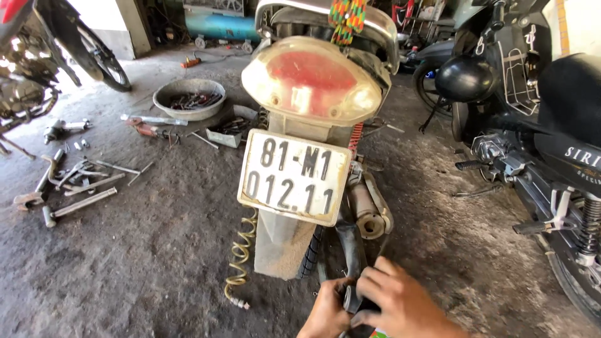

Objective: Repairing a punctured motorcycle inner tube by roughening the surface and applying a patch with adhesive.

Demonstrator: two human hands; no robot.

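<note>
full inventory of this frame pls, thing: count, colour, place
motorbike: 1, faded red tail lamp, white plate, centre, seen from behind
inner tube: 1, black, beside rear wheel, running down into the hands
coiled air hose: 1, yellowish, floor left of wheel
exhaust pipe: 1, rusty, right of plate
metal basin: 1, grey, holds tools, upper left
hand tools: many, grey metal, scattered on floor at left
black motorbike: 1, right edge
helmet: 1, black, upper right
left hand: gripping the inner tube, bottom centre
right hand: gripping the inner tube, bottom centre
</note>
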